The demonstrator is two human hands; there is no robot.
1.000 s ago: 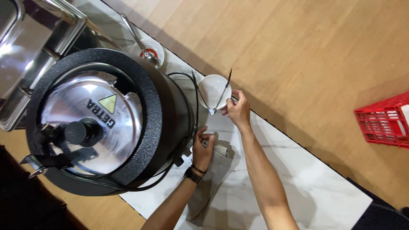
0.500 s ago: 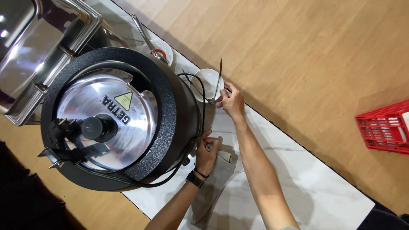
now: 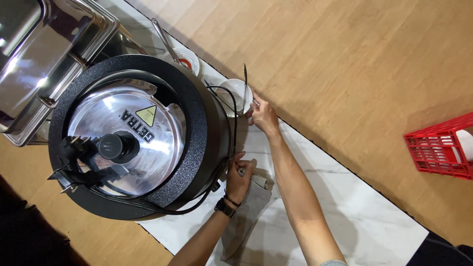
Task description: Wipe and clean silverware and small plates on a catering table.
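From my feed, much of the white bowl is hidden: its left side sits behind the black cable and the bulging wall of the big black urn, so I cannot see where it rests on the white marble counter. A pair of thin metal tongs lies across the bowl, tips pointing to the far edge; they are narrow and hard to make out. My right hand touches the near right rim of the bowl, fingers curled at the hinge end of the tongs; I cannot tell whether it truly grips them. My left hand is closed on a grey cloth, pressed against the urn's lower wall, fingertips partly hidden there. Further left, a ladle rests on a small dish, both partly blocked by the urn. A steel chafing dish is cut off at the upper left, a red crate at the right.
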